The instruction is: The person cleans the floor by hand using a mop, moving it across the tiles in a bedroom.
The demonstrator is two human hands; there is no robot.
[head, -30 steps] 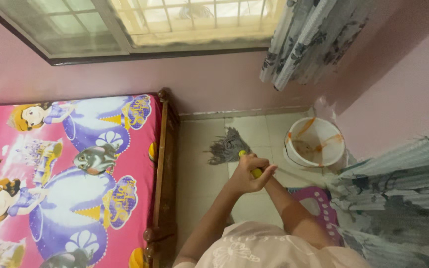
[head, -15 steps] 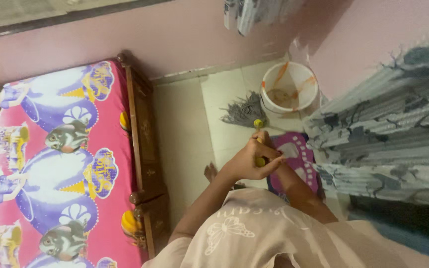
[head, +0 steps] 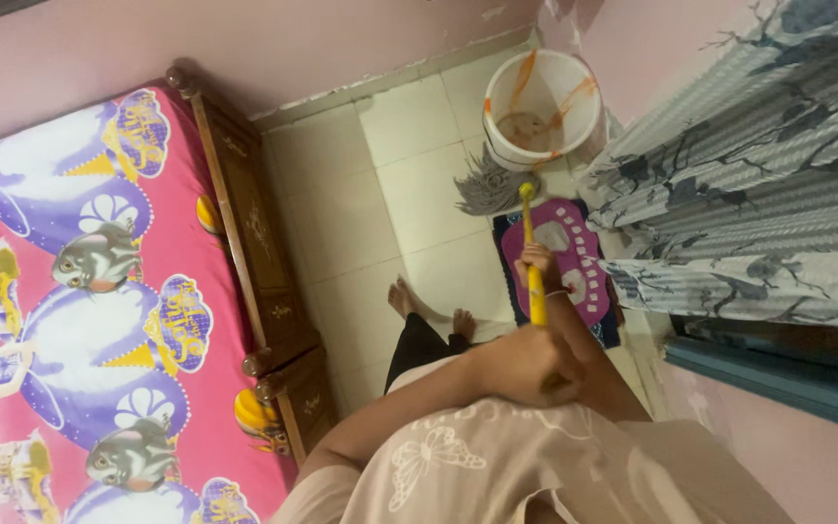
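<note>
My left hand was wrapped around the top end of the yellow mop handle, fingers curled tight in a fist close to my chest. My right hand gripped the same handle lower down, fingers closed round it, with a thin band at the wrist. The handle ran away from me down toward the floor, and its grey string mop head lay spread on the pale tiles, just beside the base of the white bucket. The bucket stood in the corner of the room against the pink wall, streaked orange inside with murky water at the bottom.

Under my right hand lay a purple mat with white patches, its far edge close to the mop head. My bare feet stood on the tiles near the mat. To my right hung a grey patterned curtain. To my left stood a wooden bed frame carrying a bright pink cartoon sheet.
</note>
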